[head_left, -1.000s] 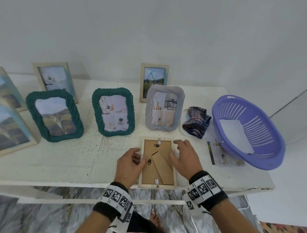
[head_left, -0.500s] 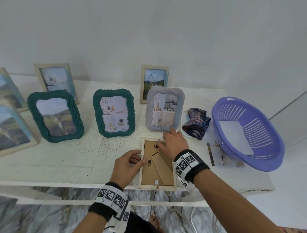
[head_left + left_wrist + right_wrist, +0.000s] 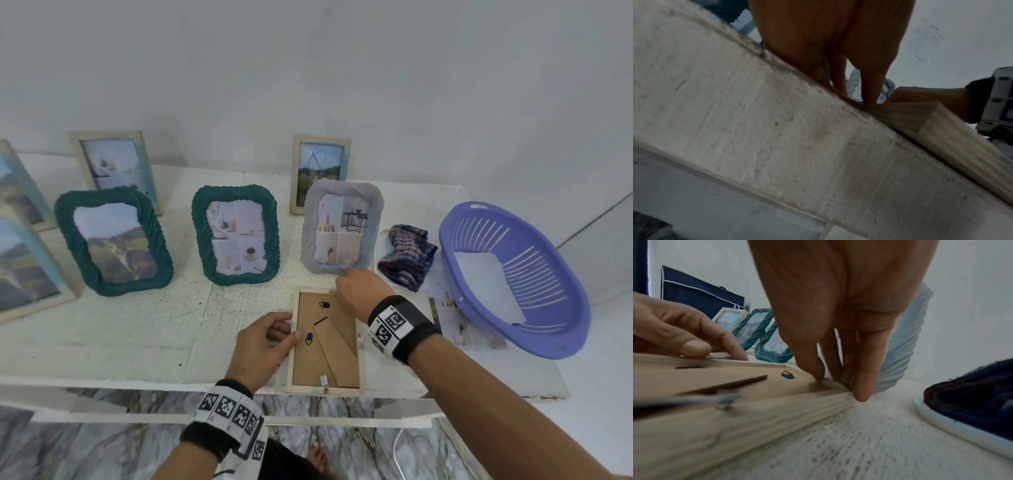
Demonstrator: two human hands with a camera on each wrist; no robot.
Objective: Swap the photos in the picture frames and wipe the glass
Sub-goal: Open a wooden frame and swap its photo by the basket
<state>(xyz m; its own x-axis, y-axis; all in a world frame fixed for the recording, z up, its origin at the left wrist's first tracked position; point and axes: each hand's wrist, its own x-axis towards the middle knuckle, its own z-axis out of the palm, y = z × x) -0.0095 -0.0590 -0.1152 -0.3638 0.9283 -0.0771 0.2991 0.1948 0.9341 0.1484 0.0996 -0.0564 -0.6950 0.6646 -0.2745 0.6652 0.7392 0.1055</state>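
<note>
Wooden frame [image 3: 326, 342] face-down at the table [image 3: 137, 325] front edge. Right hand [image 3: 359, 291] fingertips pinch its far corner, probably at a retaining tab. Left hand [image 3: 263, 342] steadies the left rail, thumb on top, fingers loosely curled. Turn tabs gently, keep the frame flat.

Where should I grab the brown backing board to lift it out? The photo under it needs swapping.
Pinch the stand flap on the backing board from above. Its upper end looks slightly raised, while the board sits recessed inside the wooden frame, leaving no exposed edge.
</note>
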